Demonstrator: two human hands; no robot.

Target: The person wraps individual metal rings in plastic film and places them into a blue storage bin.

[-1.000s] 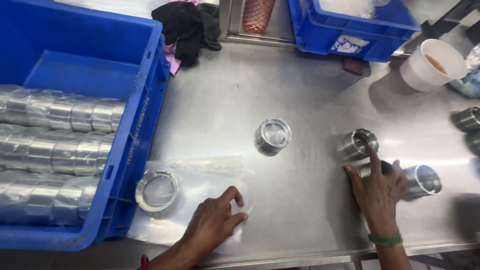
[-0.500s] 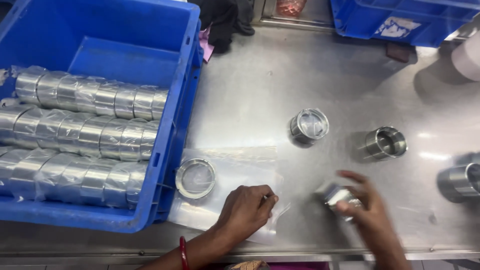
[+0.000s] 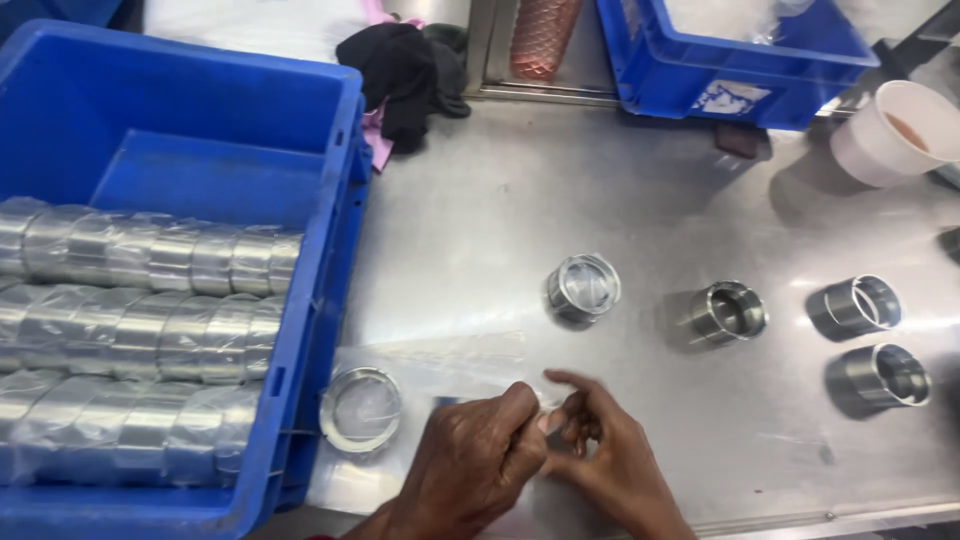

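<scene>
My left hand point(image 3: 475, 462) and my right hand point(image 3: 605, 465) meet at the table's front edge, fingertips pinched together on a clear plastic bag point(image 3: 440, 362) lying flat on the steel table point(image 3: 520, 200). What sits between the fingers is hidden. A wrapped metal ring point(image 3: 361, 408) lies on the bag just left of my left hand. Another wrapped ring point(image 3: 583, 288) stands beyond my hands. Three bare metal rings point(image 3: 728, 312) point(image 3: 856, 305) point(image 3: 886, 375) stand to the right.
A big blue crate point(image 3: 340, 230) on the left holds rows of several wrapped rings point(image 3: 150, 320). At the back are a second blue crate point(image 3: 730, 70), a black cloth point(image 3: 400, 70) and a white cup point(image 3: 895, 130).
My right hand has come left from the loose rings and joined my left hand on the bag. The ring it held half a second ago is out of sight. The view shifted.
</scene>
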